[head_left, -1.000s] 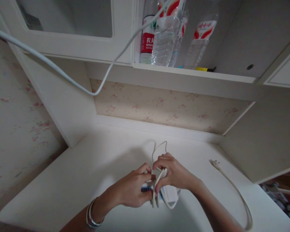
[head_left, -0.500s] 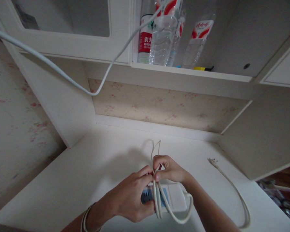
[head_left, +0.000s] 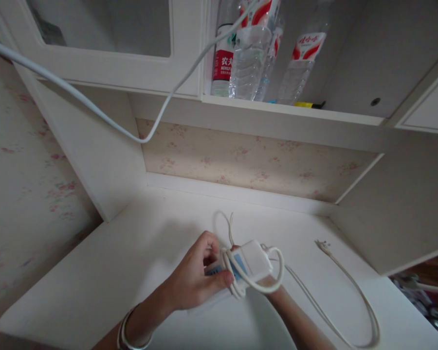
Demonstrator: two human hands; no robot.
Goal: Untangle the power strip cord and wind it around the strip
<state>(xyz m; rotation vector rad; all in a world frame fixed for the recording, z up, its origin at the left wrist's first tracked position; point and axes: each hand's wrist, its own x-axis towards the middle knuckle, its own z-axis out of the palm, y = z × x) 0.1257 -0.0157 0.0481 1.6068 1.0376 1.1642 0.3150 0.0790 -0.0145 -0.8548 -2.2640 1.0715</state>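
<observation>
A white power strip [head_left: 254, 261] with a blue socket face is tilted up above the desk, several turns of its white cord [head_left: 229, 265] wrapped round its middle. My left hand [head_left: 195, 277] grips the strip's left end, thumb pressed on the wrapped turns. My right hand [head_left: 272, 283] reaches beneath the strip from the right. The strip hides most of it; only a fingertip shows past the far edge, so its grip is unclear. A thin cord loop sticks up behind the strip. The cord's plug [head_left: 324, 247] lies on the desk to the right.
The white desk [head_left: 131, 262] runs back to a papered wall. On an open shelf [head_left: 288, 109] above stand several plastic bottles [head_left: 250, 63] and a yellow-and-black item [head_left: 306, 105]. A thicker white cable [head_left: 105, 119] hangs across the upper left, close to the camera.
My right hand has gone from pinching the cord above the strip to underneath it. The strip has tilted, its right end raised. A stretch of cord now shows to its right.
</observation>
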